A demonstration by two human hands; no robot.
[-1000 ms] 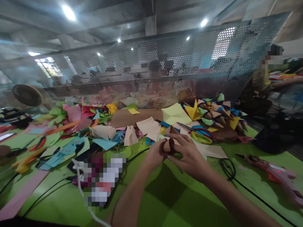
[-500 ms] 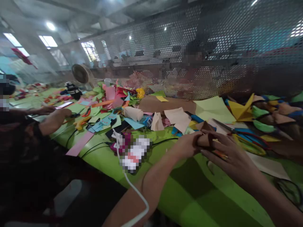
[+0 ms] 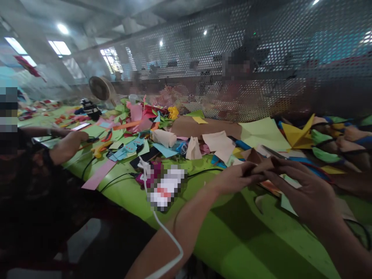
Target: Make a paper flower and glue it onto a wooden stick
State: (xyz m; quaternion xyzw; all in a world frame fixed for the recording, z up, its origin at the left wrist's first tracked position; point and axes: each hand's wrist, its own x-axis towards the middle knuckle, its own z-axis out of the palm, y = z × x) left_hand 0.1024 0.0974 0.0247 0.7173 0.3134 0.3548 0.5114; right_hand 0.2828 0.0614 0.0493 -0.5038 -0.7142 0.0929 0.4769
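My left hand [image 3: 236, 179] is closed on a small folded piece of brown paper [image 3: 265, 166], pinching its left side. At its other side, the fingers of my right hand [image 3: 310, 190] also grip the brown paper. Both hands hover just above the green tabletop [image 3: 232, 236]. Behind them lie scissors [image 3: 274, 153], their blades pointing back left and their handles partly covered by my right hand. A pale green paper sheet [image 3: 289, 203] shows under the right hand. Just below the fingers rests a small curved brown scrap [image 3: 258, 204].
Left of my hands lie a phone [image 3: 168, 188], a purple item [image 3: 149, 174] and a white cable [image 3: 167, 232] crossing my forearm. Coloured paper scraps [image 3: 136, 145] heap up behind. A perforated metal screen [image 3: 203, 77] stands at the back. A co-worker's arm [image 3: 68, 146] reaches in from the left.
My right hand has shifted right and turned, its fingers straighter along the brown paper. That paper has moved slightly right and up, and now looks flatter than the earlier rolled shape.
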